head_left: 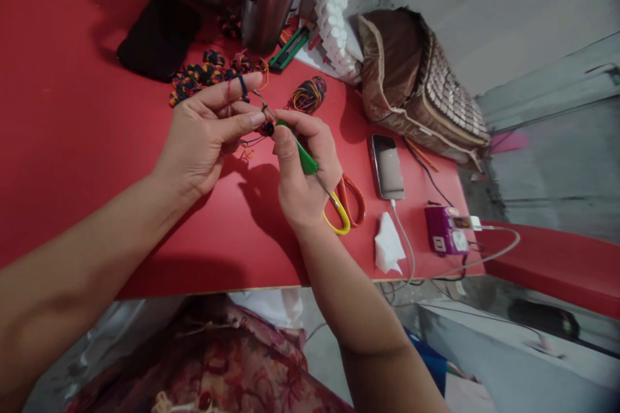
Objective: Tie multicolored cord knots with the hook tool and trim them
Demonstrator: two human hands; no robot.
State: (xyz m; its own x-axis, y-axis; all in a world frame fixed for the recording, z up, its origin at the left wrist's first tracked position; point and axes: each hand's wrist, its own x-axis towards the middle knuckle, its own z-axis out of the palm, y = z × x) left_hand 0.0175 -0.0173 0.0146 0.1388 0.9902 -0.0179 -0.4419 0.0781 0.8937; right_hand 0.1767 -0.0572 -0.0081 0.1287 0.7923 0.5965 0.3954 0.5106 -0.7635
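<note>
In my right hand (310, 164) is a crochet hook with a green handle (304, 153), its metal tip pointing up and left to the yarn at my left fingertips. My left hand (208, 119) pinches a small dark piece of yarn work between thumb and fingers, with yarn looped round the raised index finger. Just beyond the hands lies a ball of multicoloured yarn (309, 94). Several dark and orange crocheted pieces (196, 80) rest behind my left hand. Scissors with yellow and orange handles (356, 200) lie beside my right hand, partly hidden by it.
A black phone-like object (159, 35) and a metal bottle (271, 6) stand or lie at the back, near a green cutter (290, 50). To the right are a brown bag (402, 71), a phone on a cable (387, 166), crumpled white paper (388, 245) and a purple box (444, 232).
</note>
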